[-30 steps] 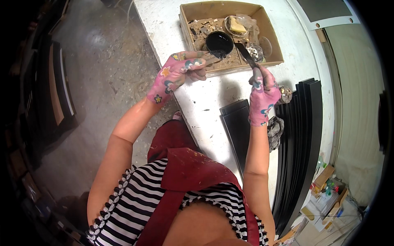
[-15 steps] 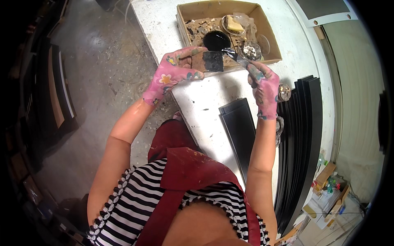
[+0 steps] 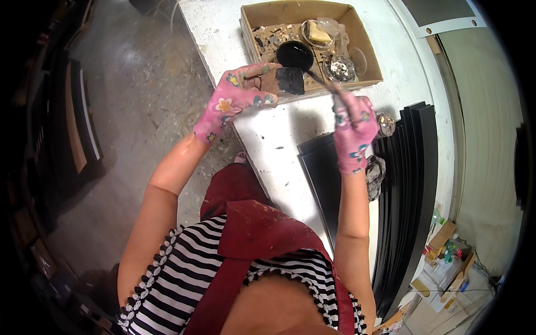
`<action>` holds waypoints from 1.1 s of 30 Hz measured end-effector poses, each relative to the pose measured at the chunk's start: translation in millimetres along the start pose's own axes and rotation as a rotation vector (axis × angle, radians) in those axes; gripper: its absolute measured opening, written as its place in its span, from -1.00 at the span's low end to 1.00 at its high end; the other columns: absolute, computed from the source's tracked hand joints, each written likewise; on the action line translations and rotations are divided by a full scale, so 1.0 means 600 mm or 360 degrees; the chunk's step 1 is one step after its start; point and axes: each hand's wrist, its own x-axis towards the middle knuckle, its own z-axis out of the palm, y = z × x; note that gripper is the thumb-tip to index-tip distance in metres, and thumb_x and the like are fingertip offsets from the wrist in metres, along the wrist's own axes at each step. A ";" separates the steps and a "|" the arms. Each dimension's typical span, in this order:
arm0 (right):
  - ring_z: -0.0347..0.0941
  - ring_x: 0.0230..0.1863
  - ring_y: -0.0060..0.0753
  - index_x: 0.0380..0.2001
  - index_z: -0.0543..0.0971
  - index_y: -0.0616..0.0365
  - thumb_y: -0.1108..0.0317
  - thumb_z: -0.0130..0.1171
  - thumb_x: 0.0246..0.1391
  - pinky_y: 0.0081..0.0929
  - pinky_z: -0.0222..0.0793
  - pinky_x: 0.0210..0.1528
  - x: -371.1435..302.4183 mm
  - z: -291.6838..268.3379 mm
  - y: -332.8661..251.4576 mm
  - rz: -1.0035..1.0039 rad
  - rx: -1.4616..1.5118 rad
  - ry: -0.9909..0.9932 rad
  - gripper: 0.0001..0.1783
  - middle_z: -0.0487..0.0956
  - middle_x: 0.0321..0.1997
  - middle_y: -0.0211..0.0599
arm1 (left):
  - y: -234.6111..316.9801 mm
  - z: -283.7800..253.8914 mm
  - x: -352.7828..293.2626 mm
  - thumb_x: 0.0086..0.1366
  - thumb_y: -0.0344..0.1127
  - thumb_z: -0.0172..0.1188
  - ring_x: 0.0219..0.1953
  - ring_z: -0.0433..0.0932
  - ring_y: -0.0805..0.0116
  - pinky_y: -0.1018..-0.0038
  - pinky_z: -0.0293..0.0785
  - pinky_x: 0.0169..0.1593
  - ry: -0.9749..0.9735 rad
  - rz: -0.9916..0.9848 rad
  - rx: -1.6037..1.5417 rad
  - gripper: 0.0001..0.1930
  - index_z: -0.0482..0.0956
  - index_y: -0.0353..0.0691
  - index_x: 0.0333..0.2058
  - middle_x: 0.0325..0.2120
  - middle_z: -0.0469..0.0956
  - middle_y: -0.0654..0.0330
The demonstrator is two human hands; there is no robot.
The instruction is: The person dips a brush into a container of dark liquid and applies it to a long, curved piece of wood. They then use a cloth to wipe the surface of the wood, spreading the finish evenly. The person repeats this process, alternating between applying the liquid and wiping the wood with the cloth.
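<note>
1. Right, the white table (image 3: 282,167) carries a cardboard box (image 3: 365,42), scraps strewn inside.
2. Left hand (image 3: 231,97) is steady, thumb and fingers pinching a black-smeared plate (image 3: 290,81) at the box's near side; right hand (image 3: 356,125), fingers curled round a spatula (image 3: 321,80), has just drawn back and turned.
3. Round cup (image 3: 295,56): glossy black inside! Clear dish (image 3: 306,42): yellow block (image 3: 319,32).
4. Spatula's blurred, tip between cup and plate; black stuff's apparently being worked across both, contact unclear.

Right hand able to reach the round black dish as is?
Probably yes: right hand holds a thin tool, tip near the dish; the plate in the left hand sits left of that tip, seemingly not blocking.
</note>
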 end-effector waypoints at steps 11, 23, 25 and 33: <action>0.40 -0.42 -0.43 -0.13 0.71 -0.10 0.30 0.24 0.13 -0.45 0.38 -0.36 -0.024 -0.034 -0.020 -0.0102 0.0001 -0.0055 -0.77 0.58 -0.45 -0.42 | -0.006 -0.011 0.000 -0.04 -0.57 0.47 0.02 0.54 0.41 0.51 0.50 0.11 0.0091 0.0052 0.0017 -0.26 0.42 -0.38 0.18 0.05 0.54 0.10; 0.35 -0.56 -0.66 -0.18 0.63 0.39 0.43 0.37 0.04 -0.70 0.14 -0.51 -0.005 0.000 0.006 0.1297 0.1409 -0.0081 -0.71 0.55 -0.54 -0.40 | 0.008 -0.006 -0.004 -0.06 -0.49 0.47 0.05 0.48 0.44 0.53 0.41 0.10 0.0003 0.0100 0.0425 -0.36 0.57 -0.20 0.10 0.09 0.45 0.20; 0.34 -0.58 -0.68 -0.19 0.64 0.38 0.41 0.39 0.03 -0.69 0.13 -0.52 -0.005 0.001 0.006 0.1417 0.1298 -0.0355 -0.70 0.54 -0.54 -0.41 | 0.004 -0.007 -0.002 -0.06 -0.50 0.46 0.05 0.49 0.42 0.53 0.43 0.10 -0.0013 0.0099 0.0465 -0.36 0.57 -0.22 0.10 0.08 0.46 0.20; 0.32 -0.60 -0.70 -0.22 0.66 0.37 0.50 0.34 0.05 -0.71 0.16 -0.53 0.007 -0.004 -0.012 0.1301 0.1196 -0.0088 -0.79 0.51 -0.58 -0.45 | 0.007 0.001 0.000 -0.07 -0.57 0.46 -0.02 0.46 0.56 0.65 0.38 0.02 -0.0060 0.0160 0.0295 -0.32 0.54 -0.24 0.12 0.02 0.51 0.30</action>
